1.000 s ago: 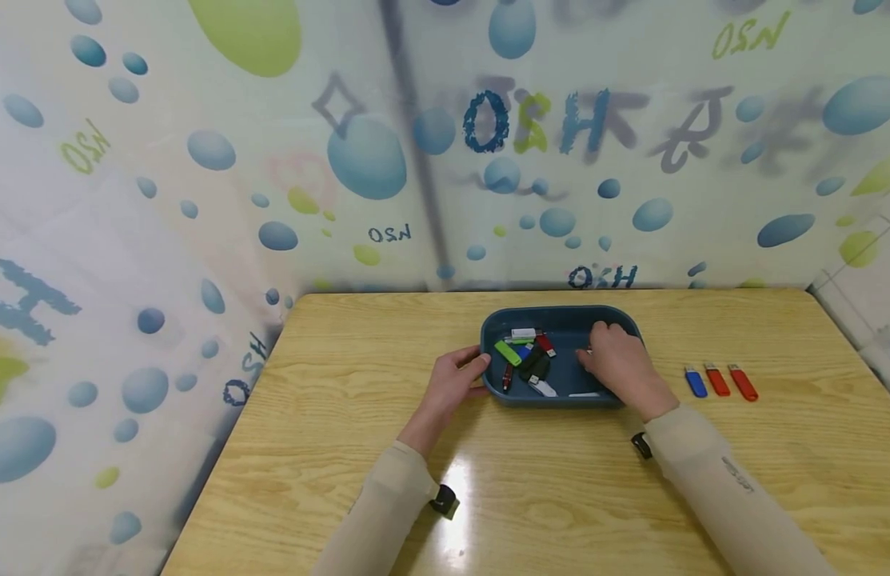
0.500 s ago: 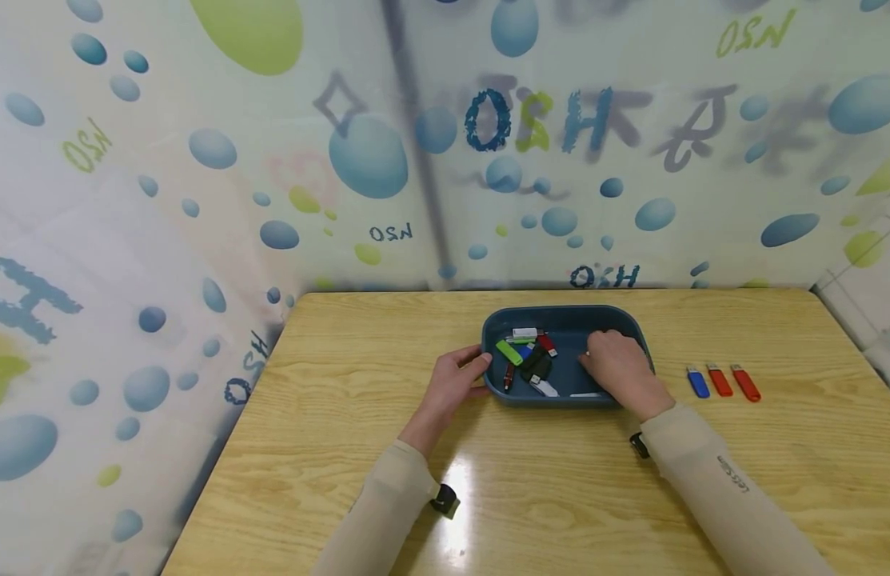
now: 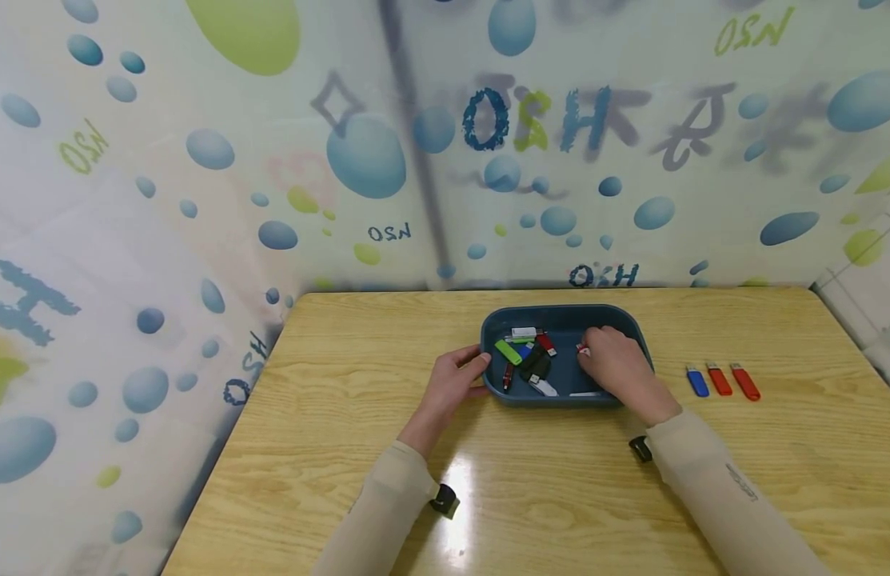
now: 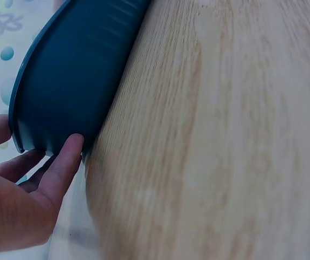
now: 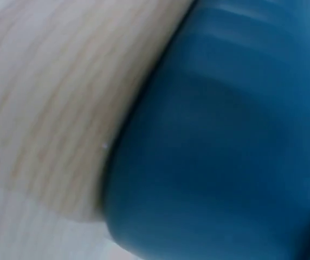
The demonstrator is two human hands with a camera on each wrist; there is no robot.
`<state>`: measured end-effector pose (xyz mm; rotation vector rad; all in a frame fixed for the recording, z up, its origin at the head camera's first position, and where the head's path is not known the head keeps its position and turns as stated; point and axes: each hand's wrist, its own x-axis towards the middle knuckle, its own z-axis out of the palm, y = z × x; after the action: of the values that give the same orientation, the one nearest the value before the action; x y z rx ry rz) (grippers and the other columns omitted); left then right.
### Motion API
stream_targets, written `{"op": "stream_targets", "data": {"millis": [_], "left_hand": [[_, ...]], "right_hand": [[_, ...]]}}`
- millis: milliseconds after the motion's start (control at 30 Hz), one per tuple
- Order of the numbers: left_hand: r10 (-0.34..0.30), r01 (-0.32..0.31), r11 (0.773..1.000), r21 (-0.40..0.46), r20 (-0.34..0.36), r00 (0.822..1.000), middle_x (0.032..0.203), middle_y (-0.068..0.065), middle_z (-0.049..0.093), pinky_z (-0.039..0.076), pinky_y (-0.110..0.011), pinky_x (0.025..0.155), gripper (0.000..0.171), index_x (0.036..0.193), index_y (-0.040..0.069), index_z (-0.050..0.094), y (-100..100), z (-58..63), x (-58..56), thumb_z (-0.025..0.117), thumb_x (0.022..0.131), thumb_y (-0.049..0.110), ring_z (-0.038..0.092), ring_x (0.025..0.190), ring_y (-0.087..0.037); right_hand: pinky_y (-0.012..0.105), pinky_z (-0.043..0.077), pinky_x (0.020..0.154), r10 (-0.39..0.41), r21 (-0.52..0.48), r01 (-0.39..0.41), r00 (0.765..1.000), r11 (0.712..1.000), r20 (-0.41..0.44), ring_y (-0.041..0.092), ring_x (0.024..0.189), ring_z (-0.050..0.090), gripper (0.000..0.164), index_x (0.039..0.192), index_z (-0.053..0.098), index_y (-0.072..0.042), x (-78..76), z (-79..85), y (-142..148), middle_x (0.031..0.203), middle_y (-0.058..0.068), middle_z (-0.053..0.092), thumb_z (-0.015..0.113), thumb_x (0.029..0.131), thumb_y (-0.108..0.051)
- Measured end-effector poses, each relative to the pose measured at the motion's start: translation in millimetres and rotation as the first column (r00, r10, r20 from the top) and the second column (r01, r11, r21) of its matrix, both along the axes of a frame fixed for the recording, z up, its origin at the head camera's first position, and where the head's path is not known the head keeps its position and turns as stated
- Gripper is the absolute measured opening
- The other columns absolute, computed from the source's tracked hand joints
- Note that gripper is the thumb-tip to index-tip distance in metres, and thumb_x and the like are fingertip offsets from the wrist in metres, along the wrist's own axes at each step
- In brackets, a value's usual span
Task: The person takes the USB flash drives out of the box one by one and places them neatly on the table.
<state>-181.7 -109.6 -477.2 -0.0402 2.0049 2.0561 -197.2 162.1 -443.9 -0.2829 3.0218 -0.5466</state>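
Note:
A dark blue plastic bin (image 3: 560,402) stands on the wooden table, with several USB flash drives inside its left half. My left hand (image 3: 455,380) grips the bin's left end. In the left wrist view its thumb is at the rim and its fingers lie against the outer wall. My right hand (image 3: 619,368) reaches into the bin's right half with curled fingers. It pinches a small red USB flash drive (image 3: 583,349), mostly hidden by the fingers. In the right wrist view the bin's outer wall (image 5: 214,135) fills most of the blurred picture.
Right of the bin a blue flash drive (image 3: 697,382) and two red flash drives (image 3: 719,380) lie in a row. In the bin are a green flash drive (image 3: 508,352), a white one (image 3: 524,333) and a black one (image 3: 536,366). A patterned curtain (image 3: 445,160) hangs behind the table.
The right hand has shifted slightly inside the bin, and a red and white end now shows at its fingertips. The left hand and the bin stay in place.

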Motion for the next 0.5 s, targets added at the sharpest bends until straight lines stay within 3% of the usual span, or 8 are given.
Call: {"op": "stream_targets", "data": {"millis": [133, 500], "left_hand": [[0.002, -0.002, 1.000, 0.005, 0.001, 1.000, 0.146, -0.024, 0.055, 0.061, -0.041, 0.088, 0.047, 0.147, -0.003, 0.053, 0.2, -0.8, -0.3, 0.060, 0.106, 0.019, 0.064, 0.121, -0.037], [0.010, -0.010, 1.000, 0.018, 0.009, 1.000, 0.147, -0.025, 0.053, 0.062, -0.041, 0.088, 0.048, 0.148, -0.005, 0.052, 0.5, -1.9, -0.7, 0.060, 0.106, 0.017, 0.063, 0.123, -0.038]], "right_hand": [[0.051, 0.057, 0.079, -0.019, -0.038, 0.018, 1.000, 0.999, -0.016, 0.033, 0.090, 0.062, 0.023, 0.110, 0.069, 0.011, 3.7, 5.4, 3.1, 0.099, 0.021, 0.067, 0.068, 0.097, -0.008], [0.050, 0.056, 0.076, -0.049, -0.138, 0.043, 0.998, 0.990, -0.035, 0.033, 0.086, 0.060, 0.026, 0.115, 0.067, 0.010, 15.2, 22.8, 18.0, 0.099, 0.021, 0.066, 0.067, 0.099, -0.011]]}}
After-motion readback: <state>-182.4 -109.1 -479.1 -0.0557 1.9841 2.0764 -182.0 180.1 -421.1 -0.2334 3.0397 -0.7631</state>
